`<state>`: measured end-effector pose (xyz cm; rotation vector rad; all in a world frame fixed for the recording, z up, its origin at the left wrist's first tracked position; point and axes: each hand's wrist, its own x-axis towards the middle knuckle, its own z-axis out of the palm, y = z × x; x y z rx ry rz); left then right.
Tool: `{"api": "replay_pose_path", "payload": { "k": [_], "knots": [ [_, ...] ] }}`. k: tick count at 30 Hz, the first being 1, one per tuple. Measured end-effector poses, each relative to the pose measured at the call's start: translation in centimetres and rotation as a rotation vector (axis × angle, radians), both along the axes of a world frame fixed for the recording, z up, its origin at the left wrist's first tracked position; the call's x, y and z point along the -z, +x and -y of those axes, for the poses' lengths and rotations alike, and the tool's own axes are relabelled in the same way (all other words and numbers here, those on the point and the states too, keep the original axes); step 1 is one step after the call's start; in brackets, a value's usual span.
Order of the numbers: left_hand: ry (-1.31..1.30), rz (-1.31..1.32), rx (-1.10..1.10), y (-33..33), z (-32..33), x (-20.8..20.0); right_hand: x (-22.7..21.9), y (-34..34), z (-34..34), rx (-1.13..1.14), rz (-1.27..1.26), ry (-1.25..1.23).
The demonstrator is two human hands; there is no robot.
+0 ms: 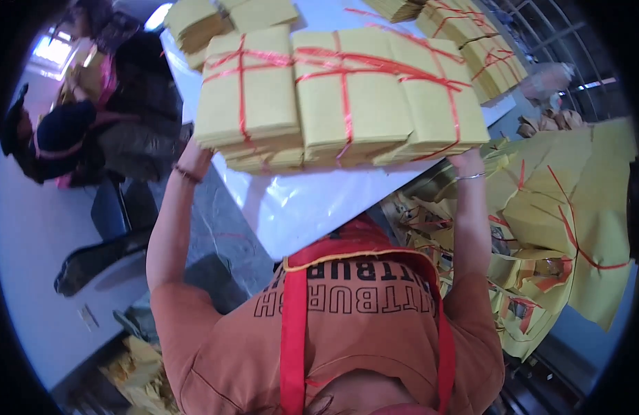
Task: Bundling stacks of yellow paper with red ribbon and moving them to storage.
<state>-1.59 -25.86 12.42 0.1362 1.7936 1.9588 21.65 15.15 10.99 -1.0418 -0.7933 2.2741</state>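
Observation:
Three bundles of flat yellow paper pieces (pixel 354 104), perhaps envelopes or bags, stand side by side in a row in front of me. Red plastic string crosses over each bundle. My left hand (pixel 199 152) grips the row at its left end, low on the outer bundle. At the opposite end my right hand (pixel 466 160) clasps the lower right corner. Most of the fingers of both hands are hidden by the paper. The row appears over the white-topped table (pixel 285 214); whether it rests on it or is lifted I cannot tell.
More yellow paper stacks (pixel 195 24) lie at the table's far left, and tied bundles (pixel 482 52) at the far right. Large yellow sheets and tied packs (pixel 541 221) are heaped to my right. Left stand a dark chair (pixel 112 228) and another person (pixel 63 131).

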Motion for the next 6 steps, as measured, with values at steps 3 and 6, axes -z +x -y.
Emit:
{"api": "replay_pose_path", "payload": {
  "k": [3, 6],
  "knots": [
    [0.191, 0.124, 0.239, -5.3, 0.6, 0.2, 2.4, 1.3, -1.8, -0.462, -0.477, 0.144],
    [0.447, 0.410, 0.273, -5.6, 1.3, 0.3, 0.1, -0.7, 1.9, -0.391, -0.224, 0.660]
  ]
}}
